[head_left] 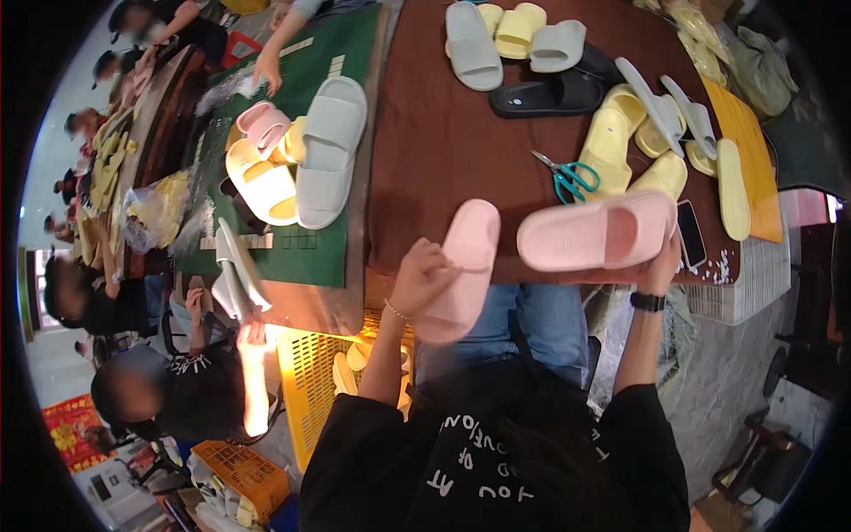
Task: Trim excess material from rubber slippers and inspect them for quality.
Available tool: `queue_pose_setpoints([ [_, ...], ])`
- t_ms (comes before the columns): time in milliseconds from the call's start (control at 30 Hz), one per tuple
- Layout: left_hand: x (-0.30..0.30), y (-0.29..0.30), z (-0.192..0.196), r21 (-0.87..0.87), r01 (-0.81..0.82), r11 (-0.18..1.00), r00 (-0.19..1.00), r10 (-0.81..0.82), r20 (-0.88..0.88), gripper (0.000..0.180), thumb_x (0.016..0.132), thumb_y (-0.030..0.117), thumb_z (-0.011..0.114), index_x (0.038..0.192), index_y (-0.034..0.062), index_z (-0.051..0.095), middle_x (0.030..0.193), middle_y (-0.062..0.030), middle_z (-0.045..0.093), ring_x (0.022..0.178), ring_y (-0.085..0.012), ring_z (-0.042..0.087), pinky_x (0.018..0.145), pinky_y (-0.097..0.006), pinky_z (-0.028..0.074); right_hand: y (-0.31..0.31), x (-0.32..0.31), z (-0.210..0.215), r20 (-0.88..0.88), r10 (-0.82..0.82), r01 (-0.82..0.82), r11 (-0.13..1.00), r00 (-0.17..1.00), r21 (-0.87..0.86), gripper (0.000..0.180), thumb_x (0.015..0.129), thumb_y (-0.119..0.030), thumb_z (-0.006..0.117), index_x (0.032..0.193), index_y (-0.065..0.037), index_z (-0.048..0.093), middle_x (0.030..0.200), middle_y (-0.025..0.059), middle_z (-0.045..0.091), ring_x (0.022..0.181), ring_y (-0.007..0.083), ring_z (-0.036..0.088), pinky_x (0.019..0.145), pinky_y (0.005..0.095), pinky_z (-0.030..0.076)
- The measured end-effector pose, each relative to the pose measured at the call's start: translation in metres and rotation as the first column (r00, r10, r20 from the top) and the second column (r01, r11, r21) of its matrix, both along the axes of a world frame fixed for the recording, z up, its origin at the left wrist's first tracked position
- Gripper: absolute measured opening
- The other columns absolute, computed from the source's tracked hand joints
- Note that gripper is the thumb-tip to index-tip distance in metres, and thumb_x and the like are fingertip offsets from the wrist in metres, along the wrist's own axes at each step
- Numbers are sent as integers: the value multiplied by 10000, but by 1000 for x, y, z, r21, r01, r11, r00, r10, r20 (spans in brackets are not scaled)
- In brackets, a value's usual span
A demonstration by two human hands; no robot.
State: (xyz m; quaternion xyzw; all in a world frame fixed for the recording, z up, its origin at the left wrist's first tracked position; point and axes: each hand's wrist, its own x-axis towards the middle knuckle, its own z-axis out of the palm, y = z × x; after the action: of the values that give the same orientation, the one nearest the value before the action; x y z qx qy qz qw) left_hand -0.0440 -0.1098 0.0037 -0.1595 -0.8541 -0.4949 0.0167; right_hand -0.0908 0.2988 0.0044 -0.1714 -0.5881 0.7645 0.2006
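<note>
At the far left, several seated people work along a dark table (164,106) strewn with yellow pieces and a crumpled clear plastic bag (160,213). Beside it, a green mat (306,253) carries a heap of slippers: a pale grey-green slide (326,151) lies across a cream-and-yellow pair (261,186), with a small pink one (263,124) just behind. Another person's hand (266,75) rests on the mat's far end. Below the table edge stands a yellow slatted crate (306,381).

At the centre, the person's left hand (421,277) is closed around the side edge of a pink slipper (461,270), thumb and fingers pinching it so the sole faces the camera, held over the lap in front of the brown table (443,133). The right hand (663,257), a dark watch at its wrist, grips the heel end of a second pink slipper (596,232), fingers curled round it, holding it level and sideways just above the table's near edge.

Behind them lie teal-handled scissors (567,177), a black slide (548,96), grey-green slides (472,44) and, further right, several yellow slippers (612,142). A dark phone (690,232) lies just beside the right hand, near a scatter of small white bits (722,266).
</note>
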Motion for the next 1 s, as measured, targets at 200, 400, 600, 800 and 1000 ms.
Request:
queue_pose_setpoints([
  [200, 46, 44, -18, -240, -237, 942, 969, 210, -130, 721, 706, 279, 788, 1292, 7, 467, 1333, -236, 441, 1228, -419, 432, 1035, -452, 369, -27, -49, -7, 8, 160, -145, 875, 987, 461, 288, 936, -211, 609, 1115, 15, 608, 1006, 57, 646, 900, 125, 565, 817, 258, 450],
  [400, 85, 82, -31, -365, -301, 881, 943, 333, 26, 1144, 570, 336, 853, 1451, 15, 197, 1432, -262, 302, 1302, -460, 322, 1075, -517, 295, -120, -57, -69, 242, 453, -511, 702, 858, 497, 339, 889, -228, 618, 1157, -21, 614, 1027, 175, 680, 944, 267, 654, 818, 351, 493],
  [600, 107, 54, -42, -376, -415, 829, 910, 372, -183, 1114, 583, 282, 832, 1460, 24, 196, 1412, -231, 328, 1297, -421, 331, 1064, -459, 315, -158, -29, -35, 134, 454, -447, 706, 881, 550, 340, 926, -208, 581, 1214, -28, 590, 1075, 161, 653, 994, 280, 621, 874, 345, 469],
  [800, 96, -23, -53, -213, -948, 235, 303, 867, -396, 911, 673, 411, 816, 1368, 22, 374, 1270, -162, 529, 1167, -281, 514, 964, -386, 427, -91, -44, -26, -90, 97, 45, 386, 991, 921, 394, 836, -120, 629, 1221, -66, 563, 1165, 134, 574, 1111, 324, 495, 971, 420, 382],
  [1000, 98, -148, -62, -350, -935, -47, 71, 946, -316, 1008, 711, 504, 757, 1484, 138, 223, 1337, -189, 481, 1231, -350, 464, 1026, -478, 375, -97, -72, -47, 320, 173, -283, -208, 932, 936, 297, 704, -76, 628, 985, -23, 549, 984, 134, 597, 1025, 298, 516, 913, 407, 392],
])
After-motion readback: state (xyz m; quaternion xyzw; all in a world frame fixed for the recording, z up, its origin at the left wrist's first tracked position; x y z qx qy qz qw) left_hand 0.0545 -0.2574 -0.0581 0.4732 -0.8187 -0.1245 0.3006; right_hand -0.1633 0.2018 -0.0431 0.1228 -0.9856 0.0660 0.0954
